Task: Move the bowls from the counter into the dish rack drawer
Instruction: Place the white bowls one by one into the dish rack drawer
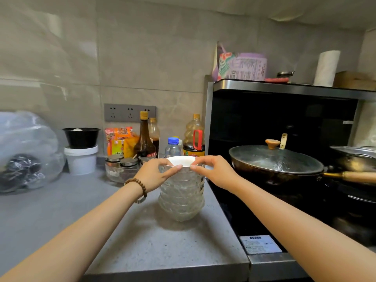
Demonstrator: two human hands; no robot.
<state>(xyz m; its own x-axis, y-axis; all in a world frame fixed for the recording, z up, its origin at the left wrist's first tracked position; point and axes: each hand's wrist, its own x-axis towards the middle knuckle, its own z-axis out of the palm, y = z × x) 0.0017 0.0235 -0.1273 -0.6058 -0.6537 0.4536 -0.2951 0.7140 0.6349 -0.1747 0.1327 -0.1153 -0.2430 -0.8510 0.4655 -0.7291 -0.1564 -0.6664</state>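
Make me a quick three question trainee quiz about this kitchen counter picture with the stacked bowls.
1. True or false: both hands touch the white bowl topping the stack of clear patterned glass bowls.
2. Which wrist wears the brown beaded bracelet?
3. The glass-lidded wok sits: A) left of the stack, B) right of it.

Key: 1 true, left hand and right hand pinch its rim. 2 left. 3 B.
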